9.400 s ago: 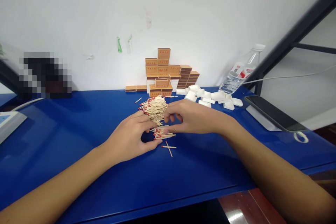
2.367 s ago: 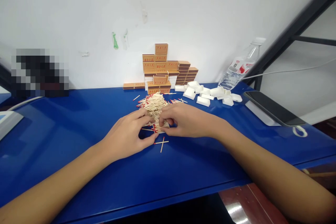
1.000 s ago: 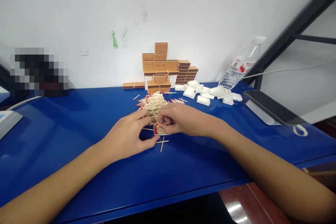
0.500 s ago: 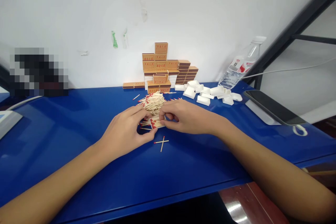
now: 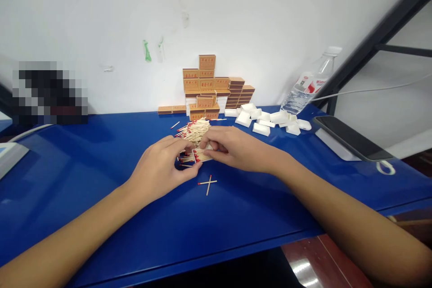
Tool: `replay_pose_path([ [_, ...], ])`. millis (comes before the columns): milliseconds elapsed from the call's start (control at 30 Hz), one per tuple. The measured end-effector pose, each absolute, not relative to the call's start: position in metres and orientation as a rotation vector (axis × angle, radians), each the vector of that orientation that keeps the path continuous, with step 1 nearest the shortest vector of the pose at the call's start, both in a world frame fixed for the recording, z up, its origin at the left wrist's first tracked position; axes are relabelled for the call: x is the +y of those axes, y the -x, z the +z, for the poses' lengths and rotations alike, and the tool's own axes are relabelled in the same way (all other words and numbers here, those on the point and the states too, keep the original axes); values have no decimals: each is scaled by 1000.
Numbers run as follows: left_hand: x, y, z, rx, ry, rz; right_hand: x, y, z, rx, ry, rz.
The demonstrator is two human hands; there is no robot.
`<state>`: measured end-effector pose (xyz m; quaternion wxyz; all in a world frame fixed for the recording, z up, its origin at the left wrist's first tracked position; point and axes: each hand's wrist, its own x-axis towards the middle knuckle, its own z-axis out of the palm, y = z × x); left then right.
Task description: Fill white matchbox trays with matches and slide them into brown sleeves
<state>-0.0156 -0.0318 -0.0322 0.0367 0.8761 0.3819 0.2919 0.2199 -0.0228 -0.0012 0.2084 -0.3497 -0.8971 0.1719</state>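
Observation:
On the blue table (image 5: 101,153), my left hand (image 5: 158,168) and my right hand (image 5: 232,146) meet around a small white tray of red-tipped matches (image 5: 200,156). Both hands pinch it, the left at its near-left end, the right from above and the right side. A loose pile of matches (image 5: 194,130) lies just behind the hands. Two crossed matches (image 5: 208,183) lie on the table in front of the tray.
Stacked orange matchbox sleeves (image 5: 205,87) stand against the wall, with several white empty trays (image 5: 266,121) to their right. A water bottle (image 5: 308,87) leans at the back right beside a dark phone (image 5: 349,137). A grey device (image 5: 10,155) sits at the left edge.
Both hands and the filled tray have shifted slightly away from me toward the match pile; the two crossed matches stay where they were.

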Motion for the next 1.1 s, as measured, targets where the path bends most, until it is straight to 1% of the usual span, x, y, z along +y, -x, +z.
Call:
replay_pose_path([
  [100, -31, 16, -32, 1230, -2668, 964, -25, -223, 3, -2438, 900, 484],
  [267, -30, 18, -24, 1317, -2631, 995, -32, -226, 13, -2657, 858, 821],
  [367, -27, 21, -19, 1444, -2581, 1021, -34, -224, 13, -2731, 905, 907],
  [567, -27, 19, -25, 1375, -2621, 948, -32, -220, 8, -2780, 941, 923],
  [833, -30, 18, -23, 1375, -2647, 983, -33, -220, 10, -2748, 1044, 924],
  [1100, -29, 19, -22, 1443, -2668, 1030, -42, -221, 12, -2688, 1296, 749],
])
